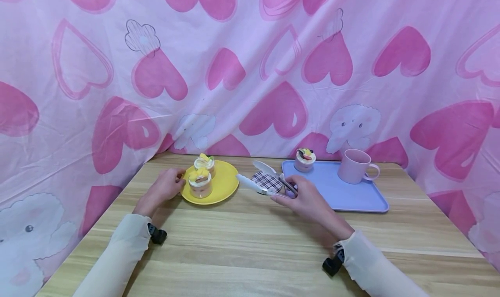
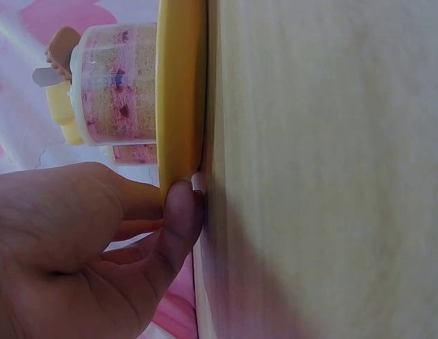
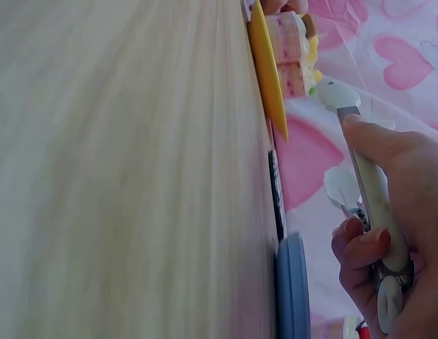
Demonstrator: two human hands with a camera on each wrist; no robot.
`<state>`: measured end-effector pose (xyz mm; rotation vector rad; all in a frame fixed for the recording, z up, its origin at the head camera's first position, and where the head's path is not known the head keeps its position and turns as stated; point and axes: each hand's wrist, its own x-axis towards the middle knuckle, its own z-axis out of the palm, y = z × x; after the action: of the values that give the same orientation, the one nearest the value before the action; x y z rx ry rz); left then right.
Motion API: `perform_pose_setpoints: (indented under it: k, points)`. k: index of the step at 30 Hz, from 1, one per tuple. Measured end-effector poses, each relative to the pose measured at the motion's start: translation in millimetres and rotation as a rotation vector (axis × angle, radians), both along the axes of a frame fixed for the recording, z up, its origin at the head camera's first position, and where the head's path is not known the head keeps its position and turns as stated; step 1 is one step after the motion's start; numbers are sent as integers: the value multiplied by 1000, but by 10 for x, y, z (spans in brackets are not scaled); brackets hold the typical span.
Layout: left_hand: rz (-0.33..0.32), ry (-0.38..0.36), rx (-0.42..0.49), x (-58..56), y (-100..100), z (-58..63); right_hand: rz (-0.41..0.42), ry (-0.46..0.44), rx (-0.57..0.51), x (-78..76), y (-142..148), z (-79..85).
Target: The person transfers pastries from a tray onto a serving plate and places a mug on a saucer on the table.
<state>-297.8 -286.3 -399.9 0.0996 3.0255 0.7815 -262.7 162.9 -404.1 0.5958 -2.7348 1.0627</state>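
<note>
At the left of the head view my left hand [image 1: 162, 188] pinches the rim of a yellow plate [image 1: 225, 182], thumb and fingers on the edge [image 2: 182, 106]. Two clear dessert cups stand upright on the plate: a front cup [image 1: 200, 187] and a back cup [image 1: 209, 164], both with cream and yellow pieces on top; layers of cake and pink filling show through the front cup's wall [image 2: 120, 85]. My right hand [image 1: 310, 199] holds a pair of tongs [image 1: 266, 168], their pale tips spread and pointing left, nothing between them. The tongs are above the table, near a round checked coaster [image 1: 269, 182].
Right of the coaster lies a blue-lavender tray [image 1: 343, 197]. On its back left corner stands a third dessert cup [image 1: 305, 161] with fruit on top; a pink mug [image 1: 351, 166] stands at its back right. Behind the wooden table [image 1: 234, 253] hangs a pink heart-print cloth [image 1: 250, 71].
</note>
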Motion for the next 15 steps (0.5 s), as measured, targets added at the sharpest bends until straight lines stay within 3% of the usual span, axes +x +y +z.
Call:
perform_pose_setpoints:
  k: [7,15]
  points:
    - [-4,33,-14,24,-6,17,-10,1,-17,3,187,-7]
    - [3,4,2,28,8,25,-56,-6,32,6,373,-6]
